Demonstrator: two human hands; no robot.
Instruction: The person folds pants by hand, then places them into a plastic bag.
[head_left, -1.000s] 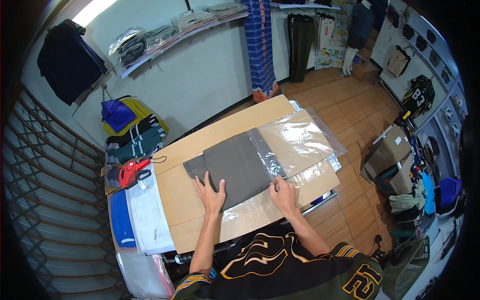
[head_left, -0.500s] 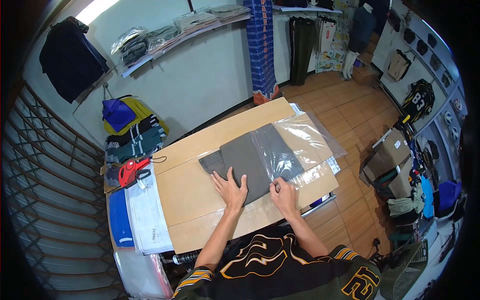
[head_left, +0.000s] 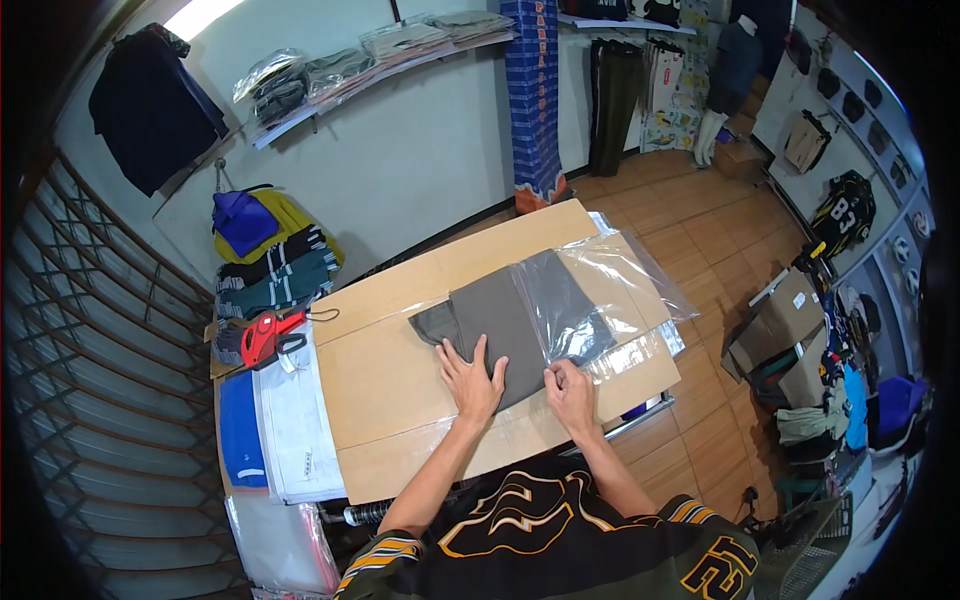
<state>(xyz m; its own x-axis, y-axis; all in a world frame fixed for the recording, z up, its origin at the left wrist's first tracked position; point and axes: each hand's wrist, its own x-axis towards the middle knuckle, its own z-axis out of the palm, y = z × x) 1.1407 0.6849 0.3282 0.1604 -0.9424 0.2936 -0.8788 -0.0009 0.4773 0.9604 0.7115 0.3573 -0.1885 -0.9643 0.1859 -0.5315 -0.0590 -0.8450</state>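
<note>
A folded dark grey garment [head_left: 487,312] lies on the cardboard-covered table, its far right part inside a clear plastic bag [head_left: 610,270]. My left hand [head_left: 472,385] rests flat on the near left part of the garment, fingers spread. At the near corner of the bag's mouth, my right hand [head_left: 570,395] pinches the plastic edge between thumb and fingers. The bag's closed end stretches past the garment toward the table's right edge. Its shiny film shows the grey cloth through it.
Brown cardboard [head_left: 380,400] covers the table. To the left are a red tape dispenser [head_left: 268,338], white packs [head_left: 295,430], a blue pack [head_left: 240,425] and clear bags [head_left: 280,545]. Folded clothes [head_left: 280,270] sit behind them. An open carton [head_left: 780,320] stands right.
The camera view has shifted slightly. My left hand and the garment sit a little further right on the cardboard. My right hand keeps its pinch on the bag's edge.
</note>
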